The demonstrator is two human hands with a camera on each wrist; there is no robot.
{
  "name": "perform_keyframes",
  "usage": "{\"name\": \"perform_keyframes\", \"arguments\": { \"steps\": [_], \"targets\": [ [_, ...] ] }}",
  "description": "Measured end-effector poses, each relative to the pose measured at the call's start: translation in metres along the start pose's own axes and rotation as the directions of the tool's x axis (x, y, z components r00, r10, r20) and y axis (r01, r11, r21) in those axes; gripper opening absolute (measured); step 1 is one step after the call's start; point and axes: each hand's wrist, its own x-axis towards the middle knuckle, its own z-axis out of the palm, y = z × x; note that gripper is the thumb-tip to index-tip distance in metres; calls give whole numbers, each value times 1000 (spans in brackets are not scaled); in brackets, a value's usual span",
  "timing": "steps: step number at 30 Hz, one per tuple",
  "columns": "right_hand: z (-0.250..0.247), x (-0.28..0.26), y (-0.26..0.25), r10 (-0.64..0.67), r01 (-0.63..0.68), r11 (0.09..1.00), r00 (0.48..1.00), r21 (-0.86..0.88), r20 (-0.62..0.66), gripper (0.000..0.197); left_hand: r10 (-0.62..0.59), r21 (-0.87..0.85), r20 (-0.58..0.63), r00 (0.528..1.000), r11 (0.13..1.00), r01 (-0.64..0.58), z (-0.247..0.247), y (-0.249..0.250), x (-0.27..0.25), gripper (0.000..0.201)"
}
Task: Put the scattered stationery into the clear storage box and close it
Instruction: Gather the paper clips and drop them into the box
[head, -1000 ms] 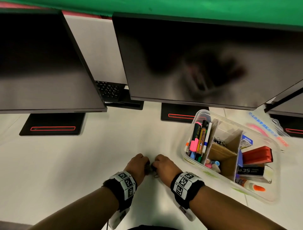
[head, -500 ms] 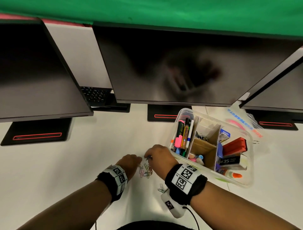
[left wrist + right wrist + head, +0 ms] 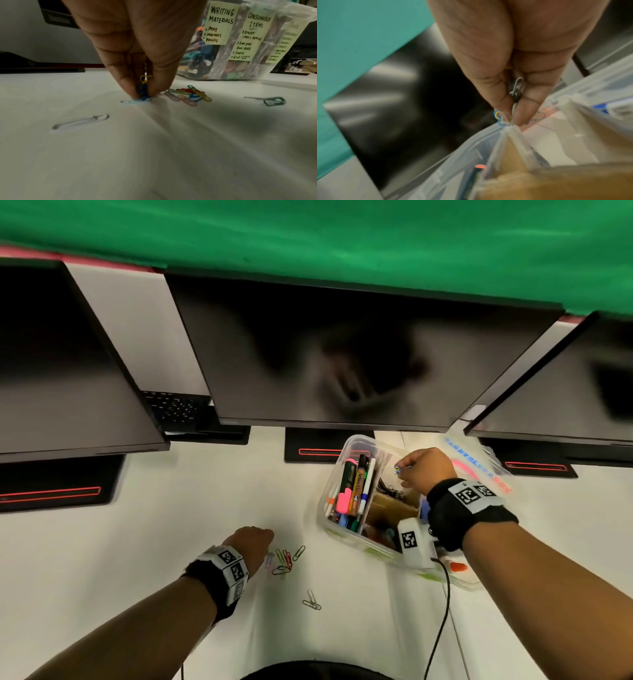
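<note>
The clear storage box (image 3: 337, 470) stands open on the white desk, its compartments holding markers (image 3: 358, 489), binder clips and other items. My right hand (image 3: 409, 469) hovers over the box's back middle compartment and pinches a few paper clips (image 3: 516, 92) between thumb and fingers. My left hand (image 3: 263, 537) is down on the desk, its fingertips pinching blue and yellow paper clips (image 3: 143, 88). A heap of coloured paper clips (image 3: 284, 559) lies just right of that hand. Two pale clips (image 3: 311, 602) lie nearer me.
Three dark monitors (image 3: 342, 354) overhang the back of the desk, their black bases (image 3: 51, 484) on it. The box lid (image 3: 479, 463) lies behind the box at right. A black cable (image 3: 442, 604) trails from my right wrist. Labels (image 3: 221, 23) cover the box's front wall.
My right hand has risen from the clip heap and moved right over the box with clips pinched in it. The left hand stayed at the heap, still pinching clips. The view shifted left.
</note>
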Motion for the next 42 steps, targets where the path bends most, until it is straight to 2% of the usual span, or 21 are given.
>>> {"name": "perform_keyframes", "arguments": {
  "steps": [2, 5, 7, 9, 11, 13, 15, 18, 20, 22, 25, 27, 30, 33, 36, 39, 42],
  "targets": [
    [1, 7, 6, 4, 1, 997, 998, -75, 61, 8, -6, 17, 3, 1000, 1000, 6, 0, 2, -1, 26],
    [-1, 6, 9, -8, 35, 985, 987, -169, 162, 30, -12, 10, -2, 1000, 1000, 12, 0, 2, -2, 25],
    [-3, 6, 9, -3, 22, 991, 989, -129, 146, 31, -18, -7, -12, 1000, 1000, 17, 1, 2, -1, 25],
    [-1, 7, 8, 3, 2, 999, 991, -37, 134, 17, -32, -31, -16, 999, 999, 31, -1, 0, -1, 26],
    [-2, -6, 2, -50, 42, 994, 996, 96, 75, 13, -51, -103, -11, 999, 993, 49, -3, -3, 0, 21],
    [5, -27, -9, -162, 145, 974, 983, 174, 87, 20, -76, -189, -21, 997, 980, 71, -7, -8, -2, 7],
    [17, -53, -22, -321, 297, 941, 935, 165, 151, 16, -107, -255, -39, 994, 962, 93, -11, -13, -6, 9],
    [54, -86, -35, -496, 531, 847, 792, 0, 355, 17, -137, -312, -37, 990, 943, 119, -15, -20, -13, 13],
    [85, -102, -33, -517, 644, 758, 690, -103, 507, 22, -147, -347, -42, 988, 930, 124, -16, -25, -17, 26],
    [116, -111, -21, -416, 669, 706, 656, -231, 629, 32, -154, -372, -60, 986, 920, 121, -16, -30, -21, 36],
    [145, -115, 4, -187, 610, 666, 693, -428, 696, 49, -157, -412, -74, 985, 904, 113, -17, -37, -29, 36],
    [154, -115, 15, -131, 566, 676, 723, -472, 678, 50, -162, -434, -72, 984, 893, 115, -18, -41, -34, 35],
    [162, -112, 24, -128, 513, 705, 772, -490, 623, 39, -163, -446, -74, 984, 888, 114, -19, -45, -38, 34],
    [169, -111, 28, -156, 505, 700, 798, -505, 582, 26, -150, -455, -71, 986, 885, 102, -24, -44, -41, 34],
    [168, -112, 23, -156, 508, 697, 797, -507, 584, 28, -130, -469, -96, 987, 880, 71, -34, -38, -41, 33],
    [161, -115, 17, -157, 536, 692, 765, -484, 624, 30, -96, -501, -153, 984, 865, 7, -55, -23, -40, 33],
    [145, -122, 8, -197, 537, 732, 756, -420, 624, 27, -71, -565, -229, 971, 822, -73, -86, 2, -40, 21]
  ]
}}
